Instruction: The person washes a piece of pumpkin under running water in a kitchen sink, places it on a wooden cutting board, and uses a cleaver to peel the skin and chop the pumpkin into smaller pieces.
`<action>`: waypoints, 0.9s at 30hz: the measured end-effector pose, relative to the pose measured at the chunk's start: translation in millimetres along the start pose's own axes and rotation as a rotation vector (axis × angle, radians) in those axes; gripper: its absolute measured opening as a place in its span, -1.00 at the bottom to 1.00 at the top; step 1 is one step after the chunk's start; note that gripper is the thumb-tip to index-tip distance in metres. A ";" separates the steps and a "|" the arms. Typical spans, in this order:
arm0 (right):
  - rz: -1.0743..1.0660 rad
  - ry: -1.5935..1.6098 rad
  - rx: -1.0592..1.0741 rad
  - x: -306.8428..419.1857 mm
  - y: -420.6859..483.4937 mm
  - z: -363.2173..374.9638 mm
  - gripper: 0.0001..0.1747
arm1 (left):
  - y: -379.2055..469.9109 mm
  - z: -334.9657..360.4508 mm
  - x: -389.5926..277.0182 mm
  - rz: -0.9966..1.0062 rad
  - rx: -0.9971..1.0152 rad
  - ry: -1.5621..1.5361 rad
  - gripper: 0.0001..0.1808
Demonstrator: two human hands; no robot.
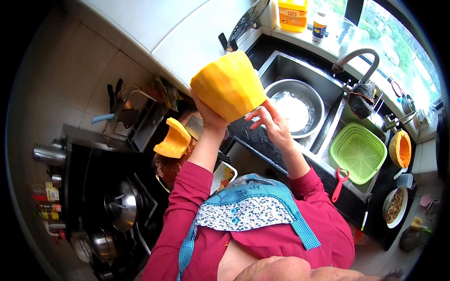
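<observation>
A large peeled pumpkin piece [228,86], orange and faceted from peeling, is held up in front of me. My left hand [212,114] grips it from the lower left, its fingers mostly hidden behind the piece. At the lower right edge, my right hand [272,123] supports it, with some fingers loosely bent below and part of the hand hidden behind the pumpkin. Down to the left, a curved pumpkin wedge [174,138] rests on a brown cutting board [168,168] beside a cleaver blade [194,126]. A red-handled peeler [340,186] lies on the sink's front edge.
Right of my hands, the sink [277,65] holds a metal basin [316,102] and a green basket [355,149] under a faucet [374,63]. A cut pumpkin half [395,151] and a bowl [404,207] stand farther right. The stove with a metal pot [121,207] is at left.
</observation>
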State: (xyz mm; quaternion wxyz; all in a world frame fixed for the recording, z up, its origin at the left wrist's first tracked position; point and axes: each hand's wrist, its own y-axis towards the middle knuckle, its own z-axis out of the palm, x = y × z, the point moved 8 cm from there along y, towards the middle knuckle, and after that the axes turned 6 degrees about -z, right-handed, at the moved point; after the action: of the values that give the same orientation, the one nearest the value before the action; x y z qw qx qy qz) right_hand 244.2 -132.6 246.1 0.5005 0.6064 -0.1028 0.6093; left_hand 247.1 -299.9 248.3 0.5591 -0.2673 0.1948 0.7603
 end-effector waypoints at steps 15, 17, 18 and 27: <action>0.319 0.445 0.091 -12.4 7.4 69.2 -0.40 | -42.7 -63.7 -31.5 0.428 -0.023 1.334 -0.12; 0.303 0.472 0.056 -18.6 14.3 61.1 -0.40 | -50.1 -69.6 -48.9 0.419 -0.079 1.211 -0.03; 0.325 0.487 0.030 -12.5 17.5 60.8 -0.38 | -54.4 -72.9 -60.6 0.320 -0.139 0.953 0.00; 0.350 0.093 0.544 -23.7 39.0 119.5 -0.20 | -109.6 -70.0 -117.1 0.263 -0.228 0.804 -0.24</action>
State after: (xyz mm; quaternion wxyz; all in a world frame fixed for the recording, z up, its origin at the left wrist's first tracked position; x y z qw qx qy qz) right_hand 286.0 -250.2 274.0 0.2119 0.6624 -0.0162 0.7184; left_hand 392.0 -396.1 267.0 0.3042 -0.5748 0.3440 0.6773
